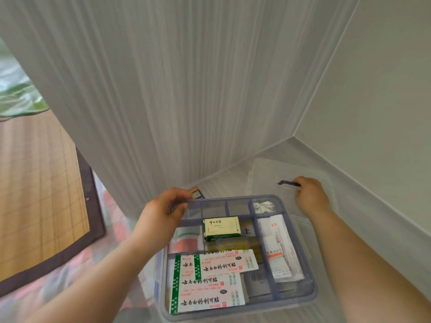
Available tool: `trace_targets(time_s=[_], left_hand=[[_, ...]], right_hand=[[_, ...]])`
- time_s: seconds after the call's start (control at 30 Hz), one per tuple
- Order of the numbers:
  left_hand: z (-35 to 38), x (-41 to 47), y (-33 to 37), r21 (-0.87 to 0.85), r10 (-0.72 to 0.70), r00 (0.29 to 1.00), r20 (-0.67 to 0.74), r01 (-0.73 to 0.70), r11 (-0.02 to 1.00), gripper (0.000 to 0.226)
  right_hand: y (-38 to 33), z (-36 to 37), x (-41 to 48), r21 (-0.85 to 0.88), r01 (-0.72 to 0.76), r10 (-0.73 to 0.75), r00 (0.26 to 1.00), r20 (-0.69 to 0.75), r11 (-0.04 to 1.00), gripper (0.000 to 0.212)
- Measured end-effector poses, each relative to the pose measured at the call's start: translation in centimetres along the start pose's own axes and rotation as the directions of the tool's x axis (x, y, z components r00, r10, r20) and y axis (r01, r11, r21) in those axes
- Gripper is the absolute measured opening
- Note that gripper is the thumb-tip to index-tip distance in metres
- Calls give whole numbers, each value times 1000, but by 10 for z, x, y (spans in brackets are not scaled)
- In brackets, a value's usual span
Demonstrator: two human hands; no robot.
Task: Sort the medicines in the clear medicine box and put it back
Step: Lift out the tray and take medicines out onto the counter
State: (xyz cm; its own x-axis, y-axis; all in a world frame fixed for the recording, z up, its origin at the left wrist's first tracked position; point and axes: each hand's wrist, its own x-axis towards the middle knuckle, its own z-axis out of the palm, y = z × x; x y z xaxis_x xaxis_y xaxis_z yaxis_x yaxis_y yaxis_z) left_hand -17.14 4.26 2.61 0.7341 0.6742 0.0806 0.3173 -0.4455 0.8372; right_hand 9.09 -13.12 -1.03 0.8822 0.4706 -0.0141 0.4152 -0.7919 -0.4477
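Note:
The clear medicine box (pixel 313 292) with a bluish divided tray sits low in the middle of the view. It holds white and green plaster boxes (pixel 210 285), a cream box (pixel 221 227), white sachets (pixel 279 248) and crumpled white packets (pixel 263 206). My left hand (pixel 161 213) grips the tray's far left rim and a small dark item (pixel 198 194) shows at its fingertips. My right hand (pixel 310 197) is closed on the dark handle (pixel 285 183) of the clear lid (pixel 263 173), which lies behind the box.
A white ribbed wall (pixel 175 101) rises right behind the box, and a plain white panel (pixel 373 101) meets it in a corner on the right. A woven bamboo mat with a dark border (pixel 42 194) lies at left on pink checked bedding (pixel 70 287).

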Motion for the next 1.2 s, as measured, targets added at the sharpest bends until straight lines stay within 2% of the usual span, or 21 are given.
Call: trace_targets(time_s=[0.17,0.3,0.37,0.43,0.5,0.63,0.9,1.2], left_hand=[[-1,-1,1,33,-2,1000,0,2,999,28],[-6,-5,9,58,25,1000,4,-25,998,9],[-13,-13,15,130,95,995,17,-96,987,13],[-21,-24,20,211,180,982,63,-189,959,14],[-27,-36,24,316,214,965,150,-252,915,17],[-27,-49,26,471,177,938,299,-306,827,21],[-25,-52,26,476,157,936,313,-298,827,14],[-33,-50,32,462,201,923,328,-343,818,11]], right_hand=[[-6,-22,-33,68,1,1,1000,-30,998,47],[-25,-58,-75,159,131,-112,986,-124,979,41],[-35,-72,-99,160,233,-228,972,-54,959,34],[-45,-76,-121,113,321,-332,938,103,940,32],[-56,-72,-137,72,369,-376,900,221,927,34],[-77,-57,-150,-49,426,-390,864,318,903,36],[-103,-51,-148,-259,387,-279,887,369,885,34],[-102,-57,-149,-226,426,-349,884,311,876,27]])
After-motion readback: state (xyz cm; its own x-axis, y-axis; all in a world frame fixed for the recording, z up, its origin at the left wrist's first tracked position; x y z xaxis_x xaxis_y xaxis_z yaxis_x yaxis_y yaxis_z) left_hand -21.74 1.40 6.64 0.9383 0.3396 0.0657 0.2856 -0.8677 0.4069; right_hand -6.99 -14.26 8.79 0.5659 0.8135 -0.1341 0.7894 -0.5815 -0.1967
